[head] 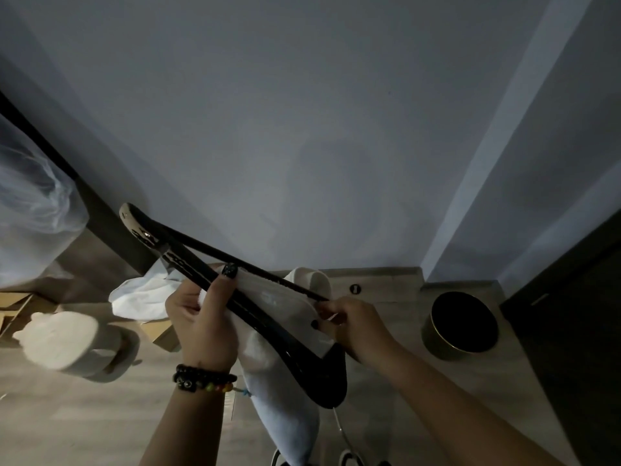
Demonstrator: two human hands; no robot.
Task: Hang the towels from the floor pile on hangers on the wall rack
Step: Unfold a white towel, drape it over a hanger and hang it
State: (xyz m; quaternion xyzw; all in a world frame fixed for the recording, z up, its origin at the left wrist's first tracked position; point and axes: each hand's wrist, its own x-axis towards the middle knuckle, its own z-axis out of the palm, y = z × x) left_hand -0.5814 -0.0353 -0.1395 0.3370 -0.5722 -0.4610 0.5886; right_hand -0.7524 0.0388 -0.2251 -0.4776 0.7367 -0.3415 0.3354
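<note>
A black hanger (268,327) lies tilted in front of me, one end up at the left, the other low near my right wrist. A white towel (285,381) is threaded through it and hangs down towards the floor; a bunched part sticks out at the left. My left hand (201,317) grips the hanger's arm together with the towel, thumb on top. My right hand (356,324) pinches the towel's edge beside the thin lower bar. The wall rack is not in view.
A round dark bin (460,327) stands on the floor at the right by a dark door. At the left are a pale rolled bundle (64,341), cardboard boxes (20,307) and a sheer plastic cover (33,196). A plain wall rises ahead.
</note>
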